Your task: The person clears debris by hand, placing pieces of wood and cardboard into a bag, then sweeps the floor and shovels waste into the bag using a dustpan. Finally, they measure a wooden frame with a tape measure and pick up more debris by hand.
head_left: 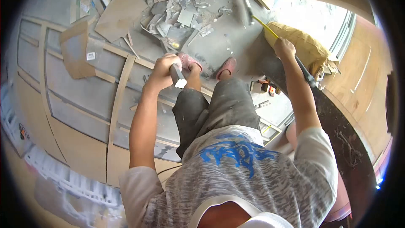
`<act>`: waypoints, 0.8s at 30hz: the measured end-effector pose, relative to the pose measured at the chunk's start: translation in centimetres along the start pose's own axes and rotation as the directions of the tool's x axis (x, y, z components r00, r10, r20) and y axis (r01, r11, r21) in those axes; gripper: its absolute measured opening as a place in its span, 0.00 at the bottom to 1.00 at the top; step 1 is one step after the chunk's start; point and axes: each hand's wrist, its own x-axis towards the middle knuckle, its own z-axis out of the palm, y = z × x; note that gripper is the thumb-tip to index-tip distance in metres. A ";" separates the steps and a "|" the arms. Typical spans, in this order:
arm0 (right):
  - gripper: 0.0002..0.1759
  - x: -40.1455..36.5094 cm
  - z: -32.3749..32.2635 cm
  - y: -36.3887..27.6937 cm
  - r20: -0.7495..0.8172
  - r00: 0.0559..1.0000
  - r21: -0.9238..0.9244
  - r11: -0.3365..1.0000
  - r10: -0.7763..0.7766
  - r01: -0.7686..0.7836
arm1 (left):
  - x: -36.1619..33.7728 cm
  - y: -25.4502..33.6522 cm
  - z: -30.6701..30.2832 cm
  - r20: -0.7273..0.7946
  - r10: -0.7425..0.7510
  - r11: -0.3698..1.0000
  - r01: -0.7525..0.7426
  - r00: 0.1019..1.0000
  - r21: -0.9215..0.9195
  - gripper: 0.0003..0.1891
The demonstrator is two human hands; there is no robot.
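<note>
We grasped a thing in each of our hands, with the bar to the left of the hammer and the two set well apart. Nearest us was the pale, flat end of the bar [177, 76], gripped in the clenched left hand [160, 72]; its long axis ran up toward us and a little to the right, so we saw it strongly foreshortened, and the fist hid whatever lay at its other end. The right hand [284, 47] was closed round the hammer [265, 28], with the dark grip slanting back past the wrist and the yellow shaft running forward and to the left. So the hammer's head lay ahead of both hands, on the right hand's side, and touched nothing of the bar; it was blurred, and we could not tell its exact form or whether it met the floor. Below the hands stood our pink clogs [228, 66], between the bar on the left and the hammer on the right. Just beside the right hand, on its outer side, was a yellowish sack [303, 42], while a timber frame [120, 97] stretched out on the left hand's side. Farther off, beyond the clogs, a heap of debris [177, 19] lay on the floor [219, 29], left of the hammer's head, with a brown board [120, 14] at its left edge.
</note>
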 end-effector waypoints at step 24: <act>0.15 12.6 -1.2 -5.5 -0.234 0.960 0.313 0.922 -0.156 0.226 | -0.8 -3.9 3.1 -0.012 -0.402 0.859 0.372 0.916 -0.352 0.13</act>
